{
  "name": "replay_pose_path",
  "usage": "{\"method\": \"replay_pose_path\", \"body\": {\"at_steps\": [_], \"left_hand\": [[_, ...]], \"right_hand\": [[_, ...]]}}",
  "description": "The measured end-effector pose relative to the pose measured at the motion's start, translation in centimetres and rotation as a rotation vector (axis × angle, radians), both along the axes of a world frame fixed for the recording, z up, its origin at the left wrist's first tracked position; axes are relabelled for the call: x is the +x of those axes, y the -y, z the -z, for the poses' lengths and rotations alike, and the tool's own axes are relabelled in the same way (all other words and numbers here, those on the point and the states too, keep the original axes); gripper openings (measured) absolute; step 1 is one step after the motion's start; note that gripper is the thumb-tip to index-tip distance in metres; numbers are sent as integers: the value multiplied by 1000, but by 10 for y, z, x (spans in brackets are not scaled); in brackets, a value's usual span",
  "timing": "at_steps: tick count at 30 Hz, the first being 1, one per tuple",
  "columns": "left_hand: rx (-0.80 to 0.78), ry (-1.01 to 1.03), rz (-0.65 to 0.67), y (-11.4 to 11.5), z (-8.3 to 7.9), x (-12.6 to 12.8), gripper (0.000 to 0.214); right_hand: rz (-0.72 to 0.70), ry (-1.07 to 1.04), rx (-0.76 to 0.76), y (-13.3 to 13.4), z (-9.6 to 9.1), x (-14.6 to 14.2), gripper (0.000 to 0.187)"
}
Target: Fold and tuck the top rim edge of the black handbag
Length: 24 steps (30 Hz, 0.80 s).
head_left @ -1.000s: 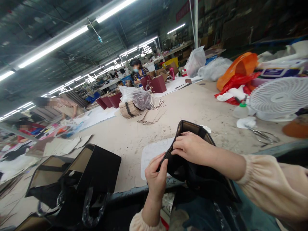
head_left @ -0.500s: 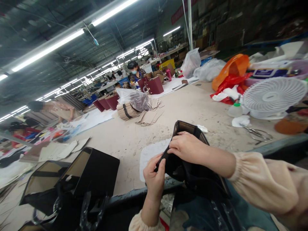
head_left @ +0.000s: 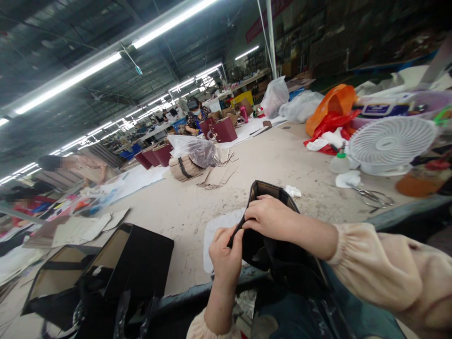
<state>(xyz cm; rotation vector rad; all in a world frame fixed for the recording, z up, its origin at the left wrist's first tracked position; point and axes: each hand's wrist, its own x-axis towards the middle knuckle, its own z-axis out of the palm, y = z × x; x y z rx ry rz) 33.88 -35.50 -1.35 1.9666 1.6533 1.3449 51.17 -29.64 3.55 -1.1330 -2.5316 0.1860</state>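
Observation:
A black paper bag (head_left: 273, 254) with a brown inside rests against the table's near edge, its mouth facing away from me. My left hand (head_left: 226, 256) pinches the bag's left rim between thumb and fingers. My right hand (head_left: 270, 217) is curled over the same rim a little higher, fingers pressed on the black card. Under the bag lies a white sheet (head_left: 221, 226) on the table (head_left: 183, 207).
Open black bags (head_left: 116, 263) stand at the near left. Scissors (head_left: 372, 197), a white fan (head_left: 390, 143), a small bottle (head_left: 339, 162) and orange plastic bags (head_left: 330, 110) lie right. Cardboard stacks (head_left: 201, 165) and maroon bags (head_left: 224, 131) sit farther off. Other people work at the far tables.
My view has drifted slightly to the right and tilted. Both hands keep their grip on the bag's rim, with my left hand a little closer to my right.

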Motion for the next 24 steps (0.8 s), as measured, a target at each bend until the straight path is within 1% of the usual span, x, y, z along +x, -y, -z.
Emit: {"method": "replay_pose_path", "body": {"at_steps": [2, 5, 9, 24], "left_hand": [[12, 14, -22, -1, 2, 0, 17], [27, 39, -51, -2, 4, 0, 15], [14, 66, -35, -4, 4, 2, 14], [7, 106, -29, -4, 0, 8, 15]], "right_hand": [[-13, -6, -7, -3, -1, 6, 18], [-11, -15, -12, -8, -3, 16, 19], [7, -26, -13, -12, -4, 23, 22], [44, -12, 18, -19, -2, 21, 20]]}}
